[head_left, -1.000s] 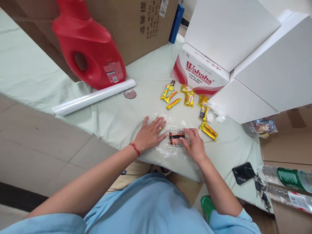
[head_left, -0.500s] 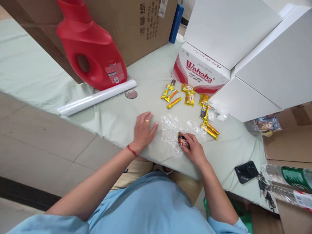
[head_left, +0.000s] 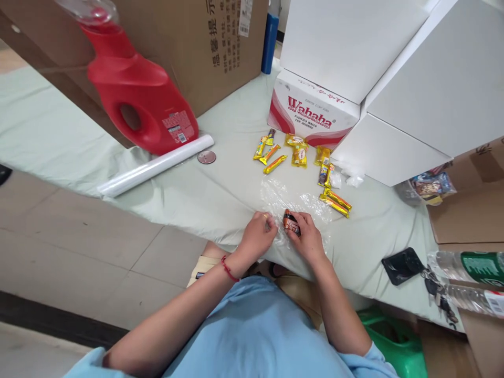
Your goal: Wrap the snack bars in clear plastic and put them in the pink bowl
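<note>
My right hand (head_left: 309, 239) is closed round a small brown-and-black snack packet (head_left: 290, 221), pressing it down on a sheet of clear plastic film (head_left: 271, 190). The crumpled film lies flat near the front edge of the cloth-covered table. At the film's left edge is my left hand (head_left: 259, 233), its fingers curled into a pinch on the plastic. A small gap separates the left fingertips from the packet. Beyond the film lie yellow-wrapped snack bars (head_left: 274, 164) and yellow packets (head_left: 300, 156), with two more yellow bars (head_left: 334, 203) to the right.
A roll of plastic film (head_left: 157, 165) lies at left beside a red jug (head_left: 157, 105) and a round metallic disc (head_left: 207, 157). A Wahaba-style water carton (head_left: 315, 113) and white boxes (head_left: 409, 94) stand behind. At right are a black pouch with keys (head_left: 401, 265) and plastic bottles (head_left: 478, 268).
My left hand has moved right and toward me, from lying spread on the cloth to pinching the film's edge. My right hand stays closed on the packet. The whole view has shifted slightly.
</note>
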`<state>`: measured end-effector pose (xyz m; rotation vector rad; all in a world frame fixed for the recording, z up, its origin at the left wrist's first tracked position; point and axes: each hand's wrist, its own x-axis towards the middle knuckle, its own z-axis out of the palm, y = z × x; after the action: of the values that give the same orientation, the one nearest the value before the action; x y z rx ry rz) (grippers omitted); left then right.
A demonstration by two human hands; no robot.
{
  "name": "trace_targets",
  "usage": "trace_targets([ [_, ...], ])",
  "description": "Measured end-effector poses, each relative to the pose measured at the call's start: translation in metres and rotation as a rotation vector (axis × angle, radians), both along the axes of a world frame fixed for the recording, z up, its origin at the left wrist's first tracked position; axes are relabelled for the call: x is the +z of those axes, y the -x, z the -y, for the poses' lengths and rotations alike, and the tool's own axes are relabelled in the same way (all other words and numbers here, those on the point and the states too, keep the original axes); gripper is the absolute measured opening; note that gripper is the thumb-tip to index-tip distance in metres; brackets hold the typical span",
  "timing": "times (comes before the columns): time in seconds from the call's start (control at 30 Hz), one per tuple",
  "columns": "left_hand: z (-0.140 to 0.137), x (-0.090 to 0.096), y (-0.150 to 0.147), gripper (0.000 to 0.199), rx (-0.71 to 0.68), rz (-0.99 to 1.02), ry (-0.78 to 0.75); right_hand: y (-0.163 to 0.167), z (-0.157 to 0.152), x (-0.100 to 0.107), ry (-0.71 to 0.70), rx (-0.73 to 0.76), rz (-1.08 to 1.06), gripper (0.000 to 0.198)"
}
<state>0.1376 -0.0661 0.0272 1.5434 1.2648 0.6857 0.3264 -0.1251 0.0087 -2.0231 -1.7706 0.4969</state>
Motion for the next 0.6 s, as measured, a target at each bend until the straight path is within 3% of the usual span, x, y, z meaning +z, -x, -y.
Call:
trace_targets([
  [0.13,0.003,-0.001,0.001,0.028,0.1,0.351,0.422,-0.001,0.005,-0.003,-0.02,0.003,-0.038,0.054],
  [0.2,0.005,-0.002,0.008,0.033,0.136,0.387,0.504,-0.002,0.006,-0.003,-0.03,0.007,-0.049,0.054],
  [0.33,0.013,-0.007,0.033,0.035,0.143,0.245,0.414,-0.002,0.005,0.0,-0.017,0.011,-0.055,0.052],
  [0.47,0.027,-0.011,0.069,0.029,0.045,0.037,0.376,0.003,0.005,0.003,0.038,-0.021,-0.013,0.052],
  [0.53,0.03,-0.003,0.084,0.02,0.028,-0.112,0.256,0.007,0.004,0.004,0.057,-0.031,0.018,0.052],
  [0.6,0.029,0.013,0.09,0.014,0.099,-0.252,0.011,0.01,0.003,0.004,0.065,-0.027,0.043,0.052],
])
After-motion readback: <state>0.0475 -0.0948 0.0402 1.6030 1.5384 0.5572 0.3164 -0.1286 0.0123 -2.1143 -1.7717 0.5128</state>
